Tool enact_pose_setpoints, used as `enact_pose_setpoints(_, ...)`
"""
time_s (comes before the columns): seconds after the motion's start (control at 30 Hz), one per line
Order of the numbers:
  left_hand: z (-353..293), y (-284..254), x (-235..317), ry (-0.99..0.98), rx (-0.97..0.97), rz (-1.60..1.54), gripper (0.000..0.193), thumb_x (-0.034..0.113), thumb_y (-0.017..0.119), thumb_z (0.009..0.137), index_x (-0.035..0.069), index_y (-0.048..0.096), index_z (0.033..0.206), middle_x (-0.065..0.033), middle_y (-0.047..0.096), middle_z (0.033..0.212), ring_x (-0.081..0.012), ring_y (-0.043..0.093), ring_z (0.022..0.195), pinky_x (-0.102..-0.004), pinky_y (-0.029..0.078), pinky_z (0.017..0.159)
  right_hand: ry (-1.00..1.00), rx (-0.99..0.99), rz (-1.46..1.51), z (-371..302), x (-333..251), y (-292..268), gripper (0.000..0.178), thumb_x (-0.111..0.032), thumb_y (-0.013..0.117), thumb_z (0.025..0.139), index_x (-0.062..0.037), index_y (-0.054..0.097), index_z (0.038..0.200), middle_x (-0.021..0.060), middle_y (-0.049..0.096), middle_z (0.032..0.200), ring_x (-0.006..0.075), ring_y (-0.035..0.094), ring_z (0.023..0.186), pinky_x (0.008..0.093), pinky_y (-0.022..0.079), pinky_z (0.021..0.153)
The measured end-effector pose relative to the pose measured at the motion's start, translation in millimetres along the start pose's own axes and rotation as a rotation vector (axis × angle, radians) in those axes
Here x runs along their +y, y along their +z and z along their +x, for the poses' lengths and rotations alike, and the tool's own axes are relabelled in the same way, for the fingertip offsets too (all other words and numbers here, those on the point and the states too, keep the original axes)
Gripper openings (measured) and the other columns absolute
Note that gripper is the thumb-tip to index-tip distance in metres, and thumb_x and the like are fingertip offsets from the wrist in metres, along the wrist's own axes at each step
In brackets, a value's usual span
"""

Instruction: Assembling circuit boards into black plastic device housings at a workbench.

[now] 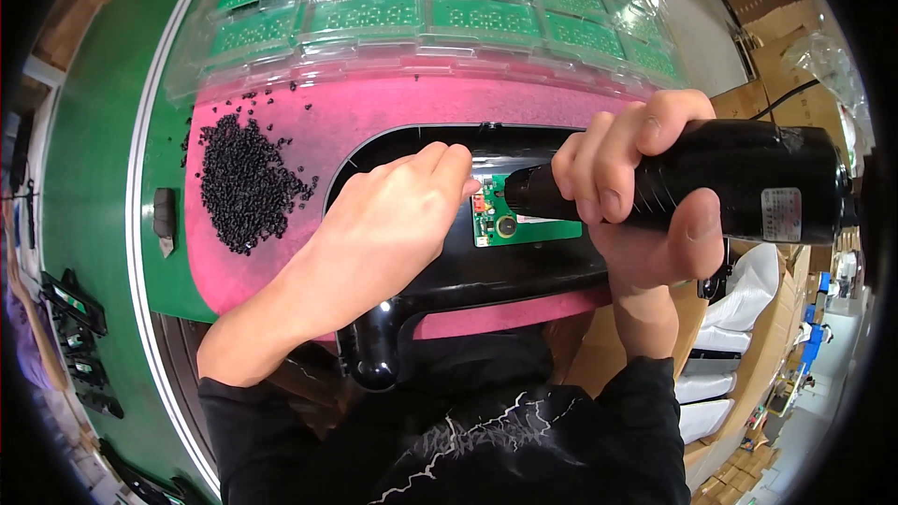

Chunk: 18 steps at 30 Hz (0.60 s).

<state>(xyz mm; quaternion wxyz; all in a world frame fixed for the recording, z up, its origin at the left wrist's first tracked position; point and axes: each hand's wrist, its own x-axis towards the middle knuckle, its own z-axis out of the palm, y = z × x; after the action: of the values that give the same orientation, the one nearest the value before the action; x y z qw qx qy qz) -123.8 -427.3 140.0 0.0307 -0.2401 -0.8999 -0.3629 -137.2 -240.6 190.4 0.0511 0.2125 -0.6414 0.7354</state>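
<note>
My right hand (pixel 622 178) is wrapped round a thick black electric screwdriver (pixel 730 173), held nearly level with its nose pointing left. That nose is over a green circuit board (pixel 533 232), which lies in a glossy black plastic housing (pixel 440 271) with a short rounded arm toward me. My left hand (pixel 402 196) is closed, its fingertips pinched together at the board's left edge beside a small red part (pixel 478 203). Whatever sits between those fingertips is hidden. The screwdriver's tip is also hard to make out.
A heap of small black screws (pixel 245 182) lies left on the pink mat (pixel 309 98), some scattered. Clear plastic trays (pixel 374 42) of green boards stand at the back. A small dark block (pixel 165 213) rests on the green table (pixel 112 178). White-wrapped pieces (pixel 720 341) fill a carton at right.
</note>
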Motion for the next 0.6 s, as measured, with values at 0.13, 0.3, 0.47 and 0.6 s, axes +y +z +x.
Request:
enact_pose_setpoints(0.13, -2, -2, 1, -0.032, -0.059, 0.020, 0.020, 0.013, 0.064, 0.092, -0.002, 0.052, 0.089, -0.0205, 0.059, 0.081, -0.0430, 0.060, 0.074, -0.0486, 0.046, 0.060, 0.004, -0.012, -0.007, 4, 4, 2, 0.050, -0.051, 0.062, 0.088, -0.0079, 0.045, 0.105, 0.0000, 0.049, 0.065, 0.0128, 0.047, 0.054, 0.0311, 0.043, 0.058)
enact_pose_setpoints(0.3, -3, -3, -4, -0.049, -0.083, -0.008, 0.019, 0.013, 0.065, 0.091, -0.002, 0.052, 0.090, -0.0198, 0.060, 0.081, -0.0425, 0.061, 0.074, -0.0487, 0.046, 0.060, -0.004, -0.060, -0.054, 7, 2, 2, 0.048, -0.050, 0.061, 0.088, -0.0074, 0.044, 0.104, 0.0002, 0.048, 0.065, 0.0129, 0.047, 0.054, 0.0306, 0.043, 0.058)
enact_pose_setpoints(0.47, -6, 0, -7, -0.027, -0.087, 0.053, 0.015, 0.008, 0.065, 0.089, -0.002, 0.054, 0.091, -0.0192, 0.061, 0.083, -0.0421, 0.061, 0.075, -0.0489, 0.047, 0.062, 0.052, -0.123, -0.006, 14, 7, 3, 0.048, -0.047, 0.063, 0.088, -0.0062, 0.044, 0.103, 0.0010, 0.048, 0.065, 0.0132, 0.047, 0.054, 0.0306, 0.043, 0.058)
enact_pose_setpoints(0.6, -5, -1, -10, -0.016, -0.111, 0.082, 0.013, 0.006, 0.063, 0.089, -0.002, 0.054, 0.091, -0.0191, 0.061, 0.083, -0.0416, 0.062, 0.076, -0.0488, 0.048, 0.063, 0.038, -0.130, -0.030, 17, 6, 6, 0.047, -0.047, 0.062, 0.087, -0.0057, 0.044, 0.103, 0.0009, 0.048, 0.065, 0.0129, 0.047, 0.054, 0.0301, 0.042, 0.058)
